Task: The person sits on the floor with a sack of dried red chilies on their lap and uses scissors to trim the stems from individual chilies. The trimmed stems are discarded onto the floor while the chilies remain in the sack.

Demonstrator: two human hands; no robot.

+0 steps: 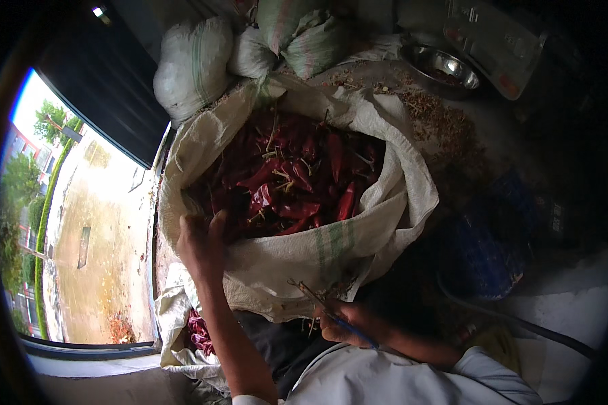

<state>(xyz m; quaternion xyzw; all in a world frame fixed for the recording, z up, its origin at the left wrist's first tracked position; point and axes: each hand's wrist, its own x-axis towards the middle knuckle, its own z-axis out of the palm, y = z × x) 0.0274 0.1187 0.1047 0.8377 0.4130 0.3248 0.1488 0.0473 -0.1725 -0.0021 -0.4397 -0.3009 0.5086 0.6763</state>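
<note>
A large white woven sack point(284, 255) stands open in front of me, full of dark red dried chili peppers point(292, 179) with pale stems. My left hand point(199, 244) is closed over its near left rim, the thumb on the pepper side; its fingertips are partly hidden. Low on the right, outside the sack's near edge, my right hand point(344, 322) grips scissors point(309, 293). Their blue handle lies in the palm, and the slim blades point up and left, tips slightly apart. Thin stem bits show beside that hand.
Tied, filled sacks point(194, 67) stand behind the open one. A steel bowl point(446, 67) is at the far right, near scattered stem debris point(436, 118). A smaller sack point(175, 324) with peppers sits by my left forearm. A doorway opens at left; a dark cable point(520, 321) runs at right.
</note>
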